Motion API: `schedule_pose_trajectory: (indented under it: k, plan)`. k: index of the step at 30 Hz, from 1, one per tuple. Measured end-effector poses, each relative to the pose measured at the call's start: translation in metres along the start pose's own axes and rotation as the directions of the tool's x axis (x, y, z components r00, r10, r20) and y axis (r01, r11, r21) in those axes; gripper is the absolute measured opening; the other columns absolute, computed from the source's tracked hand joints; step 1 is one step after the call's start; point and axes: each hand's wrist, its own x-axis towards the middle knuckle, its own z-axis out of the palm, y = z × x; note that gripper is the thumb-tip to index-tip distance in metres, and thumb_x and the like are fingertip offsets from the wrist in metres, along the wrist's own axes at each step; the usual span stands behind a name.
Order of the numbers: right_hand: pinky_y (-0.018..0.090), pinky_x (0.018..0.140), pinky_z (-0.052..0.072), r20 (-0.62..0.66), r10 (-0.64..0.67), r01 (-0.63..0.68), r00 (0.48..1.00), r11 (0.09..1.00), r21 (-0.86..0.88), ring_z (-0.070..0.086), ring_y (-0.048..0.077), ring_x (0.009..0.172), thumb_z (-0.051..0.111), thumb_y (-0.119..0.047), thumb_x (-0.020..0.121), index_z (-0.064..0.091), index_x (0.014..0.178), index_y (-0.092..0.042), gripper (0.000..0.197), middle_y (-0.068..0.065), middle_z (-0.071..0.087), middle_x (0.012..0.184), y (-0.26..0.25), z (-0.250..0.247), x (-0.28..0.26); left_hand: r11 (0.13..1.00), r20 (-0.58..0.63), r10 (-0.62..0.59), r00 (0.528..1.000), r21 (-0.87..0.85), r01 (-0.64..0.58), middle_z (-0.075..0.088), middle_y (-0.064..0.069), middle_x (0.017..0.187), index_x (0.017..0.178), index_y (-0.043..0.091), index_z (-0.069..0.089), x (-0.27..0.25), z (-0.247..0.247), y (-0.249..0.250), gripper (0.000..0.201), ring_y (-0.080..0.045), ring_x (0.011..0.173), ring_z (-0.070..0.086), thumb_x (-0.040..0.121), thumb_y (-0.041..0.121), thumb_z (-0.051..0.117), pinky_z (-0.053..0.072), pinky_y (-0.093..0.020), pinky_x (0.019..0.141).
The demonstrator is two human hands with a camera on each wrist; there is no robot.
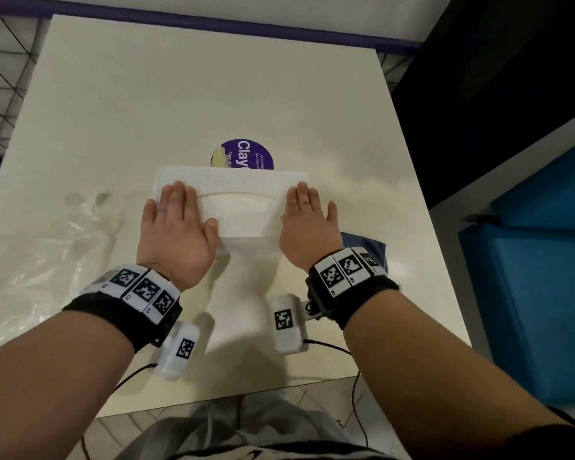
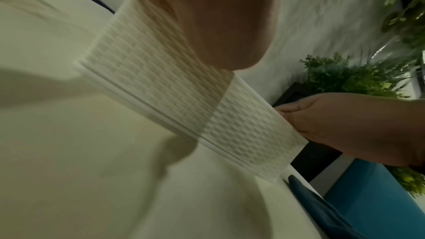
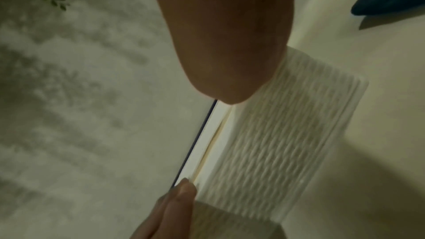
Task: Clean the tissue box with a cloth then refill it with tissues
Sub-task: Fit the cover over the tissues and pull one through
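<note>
Now flat fingers (image 1: pixel 176 197) press the tissue box (image 1: pixel 233 200).

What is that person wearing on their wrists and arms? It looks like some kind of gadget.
Both forearms are bare, with no sleeves. Each wrist carries a black fabric band topped by a row of white blocks printed with black-and-white square codes. A small white capsule-shaped unit, also bearing a code, hangs off each band, and a thin black cable trails from it. The left hand and right hand are ungloved.

White textured tissue box (image 1: pixel 233 184) lies flat, seemingly closed.
</note>
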Motion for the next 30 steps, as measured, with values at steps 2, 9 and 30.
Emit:
schedule_pose_trajectory:
  k: [2, 9, 30]
  plan:
    - [0.048, 0.12, -0.006, -0.013, 0.014, -0.014, 1.0, 0.999, -0.036, -0.015, 0.023, 0.148, 0.016, -0.015, 0.099, -0.014, 0.15, -0.008, 0.059, 0.007, -0.019, 0.16, -0.003, 0.002, 0.0, 1.0, 0.013, -0.012, 1.0, 0.025, 0.012, 0.02, -0.022, 0.156, 0.149, -0.002, 0.019, 0.0, -0.002, 0.003, 0.074, -0.033, 0.145, 0.015, 0.091, 0.045, 0.014, 0.009, -0.048, 0.117]
    - [0.047, 0.12, -0.003, -0.025, 0.014, -0.014, 1.0, 1.0, 0.002, -0.014, 0.023, 0.149, 0.019, -0.012, 0.097, -0.012, 0.15, -0.009, 0.062, 0.006, -0.018, 0.161, -0.002, 0.003, 0.0, 0.998, 0.069, 0.001, 0.998, 0.069, -0.006, 0.018, -0.018, 0.157, 0.149, 0.002, 0.018, 0.004, -0.015, 0.001, 0.071, -0.033, 0.144, 0.017, 0.096, 0.049, 0.026, 0.016, -0.047, 0.116]
    - [0.065, 0.11, -0.011, -0.11, 0.171, -0.146, 0.979, 0.968, 0.205, -0.014, 0.031, 0.148, 0.035, -0.045, 0.089, 0.053, 0.133, -0.035, 0.048, 0.001, -0.018, 0.161, -0.08, 0.003, 0.024, 1.0, 0.102, -0.014, 0.995, -0.003, 0.014, 0.002, -0.01, 0.161, 0.153, 0.009, 0.004, 0.003, -0.006, -0.007, 0.078, -0.024, 0.148, -0.002, 0.094, 0.059, 0.017, 0.0, -0.044, 0.118]
